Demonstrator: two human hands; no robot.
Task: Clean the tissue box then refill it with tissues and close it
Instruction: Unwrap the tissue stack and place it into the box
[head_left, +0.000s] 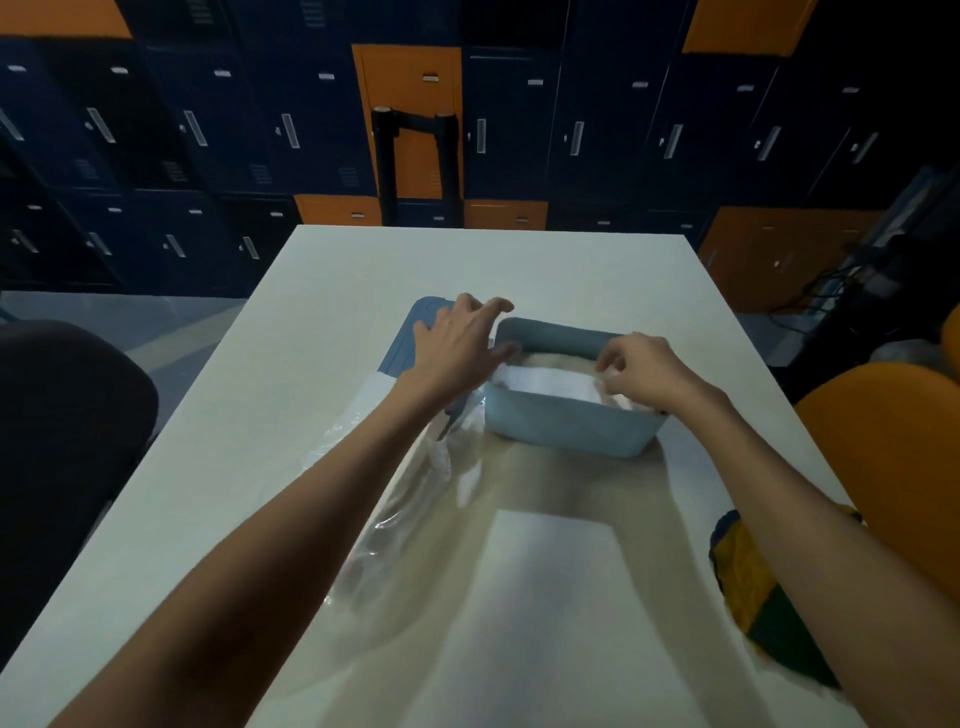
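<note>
Tissues (545, 383) in blue box (566, 426), right hand (649, 371) pinching them — left hand (460, 340) spread

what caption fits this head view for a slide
Right hand pinches tissues in the open tissue box; left hand at its rim, lid beside.

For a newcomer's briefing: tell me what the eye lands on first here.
First, the open blue-grey tissue box at the middle of the white table, with white tissues inside. Both hands work at it: the left hand spread at its left rim, the right hand pinching the tissues at its right end. Next, the crumpled clear wrapper lying near the box's left front corner.
</note>
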